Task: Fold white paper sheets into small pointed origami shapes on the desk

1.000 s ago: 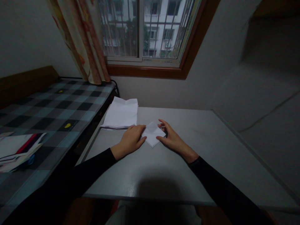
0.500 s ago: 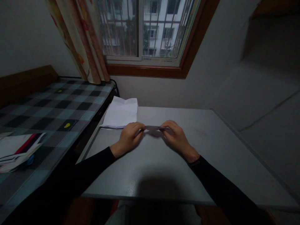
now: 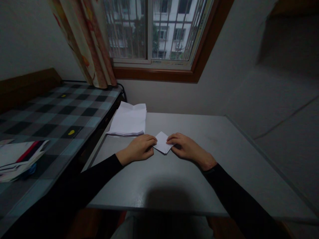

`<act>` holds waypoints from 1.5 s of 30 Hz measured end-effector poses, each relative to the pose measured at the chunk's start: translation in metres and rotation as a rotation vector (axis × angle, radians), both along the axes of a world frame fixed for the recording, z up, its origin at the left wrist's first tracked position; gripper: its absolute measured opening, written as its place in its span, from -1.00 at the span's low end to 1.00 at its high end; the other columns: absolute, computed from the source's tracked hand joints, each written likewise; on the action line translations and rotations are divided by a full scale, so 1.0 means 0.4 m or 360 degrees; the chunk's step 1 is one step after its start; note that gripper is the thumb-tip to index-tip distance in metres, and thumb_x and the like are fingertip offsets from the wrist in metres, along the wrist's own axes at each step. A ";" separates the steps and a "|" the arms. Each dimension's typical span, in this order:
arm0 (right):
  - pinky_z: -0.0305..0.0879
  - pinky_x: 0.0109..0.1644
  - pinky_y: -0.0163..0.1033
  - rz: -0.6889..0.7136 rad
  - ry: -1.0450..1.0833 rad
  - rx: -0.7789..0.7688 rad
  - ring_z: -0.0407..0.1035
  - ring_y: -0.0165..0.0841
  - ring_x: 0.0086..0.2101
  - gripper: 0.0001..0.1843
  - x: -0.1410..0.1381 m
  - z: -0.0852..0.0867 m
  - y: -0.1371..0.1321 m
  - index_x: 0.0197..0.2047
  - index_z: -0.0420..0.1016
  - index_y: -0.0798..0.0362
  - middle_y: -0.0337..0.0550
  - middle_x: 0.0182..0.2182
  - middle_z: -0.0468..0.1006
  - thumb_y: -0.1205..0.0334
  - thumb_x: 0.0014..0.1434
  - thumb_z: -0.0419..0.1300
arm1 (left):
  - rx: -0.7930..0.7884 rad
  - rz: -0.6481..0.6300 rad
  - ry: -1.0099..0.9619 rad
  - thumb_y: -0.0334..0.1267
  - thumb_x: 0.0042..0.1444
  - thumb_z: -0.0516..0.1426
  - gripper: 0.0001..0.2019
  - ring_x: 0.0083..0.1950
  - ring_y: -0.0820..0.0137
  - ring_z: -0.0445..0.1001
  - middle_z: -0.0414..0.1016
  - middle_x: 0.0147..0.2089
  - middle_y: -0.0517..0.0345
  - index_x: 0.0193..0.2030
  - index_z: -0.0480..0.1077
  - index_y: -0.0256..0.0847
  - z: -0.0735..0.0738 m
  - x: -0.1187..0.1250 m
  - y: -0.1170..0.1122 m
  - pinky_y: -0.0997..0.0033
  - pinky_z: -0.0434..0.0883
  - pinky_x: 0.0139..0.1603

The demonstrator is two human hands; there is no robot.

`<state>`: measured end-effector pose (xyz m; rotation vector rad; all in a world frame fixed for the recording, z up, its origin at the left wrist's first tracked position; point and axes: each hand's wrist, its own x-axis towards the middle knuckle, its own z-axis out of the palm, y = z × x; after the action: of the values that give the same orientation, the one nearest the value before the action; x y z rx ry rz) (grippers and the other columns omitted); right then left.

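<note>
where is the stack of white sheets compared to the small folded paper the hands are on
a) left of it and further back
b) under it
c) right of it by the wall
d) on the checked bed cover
a: the stack lies on the table left of and behind the folded paper, which sits between the left hand and right hand, apart from the stack.

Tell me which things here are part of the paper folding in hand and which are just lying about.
In use:
- small folded white paper, pinched between both hands
- left hand on its left corner
- right hand on its right corner
- grey table beneath

Lying about:
- stack of white sheets at the table's far left
- papers on the checked bedcover
- curtain
</note>
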<state>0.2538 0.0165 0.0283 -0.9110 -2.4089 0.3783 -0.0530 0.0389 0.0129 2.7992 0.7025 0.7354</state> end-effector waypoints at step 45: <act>0.05 0.64 0.38 -0.0579 -0.0514 -0.0069 0.08 0.10 0.59 -0.19 -0.040 -0.071 -0.014 0.70 0.08 0.16 0.28 0.61 0.17 -0.12 0.60 0.04 | -0.0163 0.0085 0.0207 0.00 0.57 0.10 -0.40 0.65 0.05 0.29 0.26 0.65 -0.23 0.61 0.22 -0.22 -0.021 0.015 -0.017 -0.09 0.26 0.64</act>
<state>0.2377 0.0109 -0.0002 -1.4967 -2.4485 0.1543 -0.0470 0.0321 0.0047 2.7634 0.8155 0.5134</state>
